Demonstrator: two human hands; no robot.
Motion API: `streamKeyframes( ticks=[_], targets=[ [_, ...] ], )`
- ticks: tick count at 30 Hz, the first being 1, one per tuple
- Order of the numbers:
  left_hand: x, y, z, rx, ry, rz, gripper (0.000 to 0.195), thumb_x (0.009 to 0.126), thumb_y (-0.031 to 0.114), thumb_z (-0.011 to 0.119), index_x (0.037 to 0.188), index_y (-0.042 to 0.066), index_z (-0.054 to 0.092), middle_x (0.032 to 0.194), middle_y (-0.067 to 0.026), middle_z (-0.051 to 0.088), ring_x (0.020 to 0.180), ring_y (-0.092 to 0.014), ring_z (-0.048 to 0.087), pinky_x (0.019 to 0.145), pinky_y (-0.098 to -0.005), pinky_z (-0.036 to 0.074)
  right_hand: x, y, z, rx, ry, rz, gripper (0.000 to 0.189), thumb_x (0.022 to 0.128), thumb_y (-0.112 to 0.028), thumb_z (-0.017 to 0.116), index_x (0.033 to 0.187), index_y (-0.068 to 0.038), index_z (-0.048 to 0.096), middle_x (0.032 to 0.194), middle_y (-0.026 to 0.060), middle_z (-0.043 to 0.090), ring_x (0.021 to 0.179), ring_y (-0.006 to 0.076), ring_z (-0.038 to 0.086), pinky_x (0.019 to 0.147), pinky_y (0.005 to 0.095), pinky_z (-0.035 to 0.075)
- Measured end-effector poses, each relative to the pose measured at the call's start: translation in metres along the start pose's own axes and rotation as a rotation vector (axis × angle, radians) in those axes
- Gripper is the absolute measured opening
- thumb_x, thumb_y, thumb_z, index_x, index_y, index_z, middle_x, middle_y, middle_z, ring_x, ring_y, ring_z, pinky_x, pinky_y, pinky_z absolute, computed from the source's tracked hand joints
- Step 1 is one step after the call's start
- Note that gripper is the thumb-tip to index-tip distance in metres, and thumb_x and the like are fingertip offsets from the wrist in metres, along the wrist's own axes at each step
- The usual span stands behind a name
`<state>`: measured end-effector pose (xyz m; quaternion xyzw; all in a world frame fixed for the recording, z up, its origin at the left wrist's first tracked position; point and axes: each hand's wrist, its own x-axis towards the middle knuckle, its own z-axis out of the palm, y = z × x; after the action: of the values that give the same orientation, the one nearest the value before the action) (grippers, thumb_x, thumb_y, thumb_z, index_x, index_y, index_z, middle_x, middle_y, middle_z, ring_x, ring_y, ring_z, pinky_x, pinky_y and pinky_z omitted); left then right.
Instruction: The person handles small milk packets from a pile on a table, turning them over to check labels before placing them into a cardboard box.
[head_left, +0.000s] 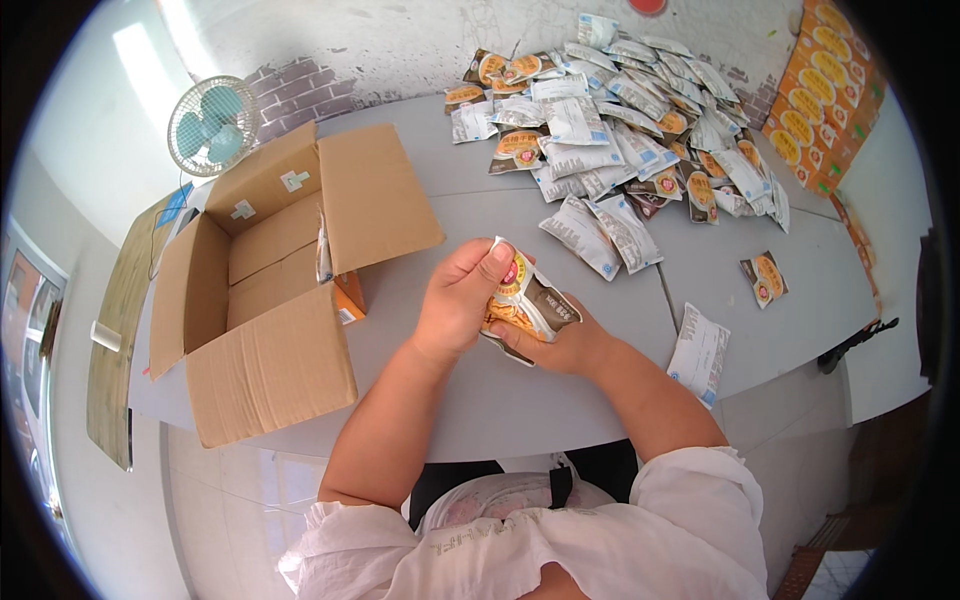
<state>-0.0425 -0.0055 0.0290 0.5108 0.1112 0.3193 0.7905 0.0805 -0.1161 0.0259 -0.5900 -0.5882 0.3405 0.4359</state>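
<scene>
Both hands hold printed drink pouches in front of my chest, over the grey table. My left hand grips the upper left end, its thumb on the front. Around the lower right end closes my right hand, thumb across the front. At least two pouches seem stacked there; the exact number is hidden. To the left stands an open cardboard box with its flaps spread and some pouches partly visible at its right inner side. A large heap of similar pouches lies beyond my hands, towards the wall.
Single pouches lie at the right, one brown and one white side up. An orange carton sits partly under the box flap. A fan stands behind the box. Printed orange cartons are at the far right.
</scene>
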Motion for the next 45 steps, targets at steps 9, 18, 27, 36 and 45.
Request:
streamKeyframes(
  ticks=[9, 18, 27, 36, 45],
  targets=[
    [0.002, 0.003, 0.008, 0.068, 0.055, -0.090, 0.042, 0.097, 0.042, 0.053, 0.101, 0.001, 0.058, 0.091, -0.0086, 0.064, 0.081, -0.013, 0.062, 0.074, -0.0280, 0.053, -0.001, 0.014, -0.002, 0.114, 0.029, 0.016, 0.032, 0.087, -0.033, 0.068, 0.109, -0.009, 0.065, 0.091, 0.0062, 0.068, 0.083, 0.0167, 0.064, 0.073, 0.0308, 0.050],
    [0.028, -0.024, -0.014, 0.058, 0.362, -0.049, 0.033, 0.095, 0.035, 0.061, 0.098, 0.003, 0.058, 0.086, -0.0032, 0.062, 0.076, -0.010, 0.061, 0.067, -0.0270, 0.053, 0.010, 0.004, -0.045, 0.050, 0.276, 0.018, 0.036, 0.089, -0.037, 0.066, 0.099, -0.002, 0.065, 0.087, 0.0072, 0.066, 0.078, 0.0160, 0.063, 0.071, 0.0281, 0.049],
    [0.030, -0.035, -0.004, 0.091, 0.351, -0.103, 0.031, 0.094, 0.033, 0.063, 0.100, 0.003, 0.059, 0.086, -0.0017, 0.062, 0.074, -0.009, 0.062, 0.066, -0.0272, 0.054, -0.049, -0.140, 0.008, 0.765, 0.097, -1.141, 0.020, 0.095, -0.020, 0.054, 0.085, -0.005, 0.064, 0.083, 0.0117, 0.065, 0.071, 0.0235, 0.063, 0.063, 0.0297, 0.049],
    [0.027, -0.034, -0.008, 0.140, 0.340, -0.070, 0.031, 0.094, 0.033, 0.062, 0.098, 0.003, 0.059, 0.087, -0.0024, 0.063, 0.074, -0.010, 0.062, 0.066, -0.0270, 0.053, -0.057, -0.177, 0.052, 0.999, 0.207, -1.230, 0.020, 0.095, -0.026, 0.057, 0.087, -0.009, 0.063, 0.087, 0.0089, 0.066, 0.076, 0.0183, 0.062, 0.071, 0.0269, 0.046],
    [0.026, -0.033, -0.004, 0.130, 0.310, -0.070, 0.029, 0.095, 0.031, 0.062, 0.097, 0.002, 0.059, 0.085, -0.0021, 0.063, 0.072, -0.009, 0.062, 0.064, -0.0268, 0.053, -0.060, -0.166, 0.044, 0.913, 0.139, -1.204, 0.019, 0.095, -0.025, 0.056, 0.090, -0.007, 0.061, 0.092, 0.0093, 0.065, 0.080, 0.0183, 0.060, 0.072, 0.0281, 0.046]
  ],
)
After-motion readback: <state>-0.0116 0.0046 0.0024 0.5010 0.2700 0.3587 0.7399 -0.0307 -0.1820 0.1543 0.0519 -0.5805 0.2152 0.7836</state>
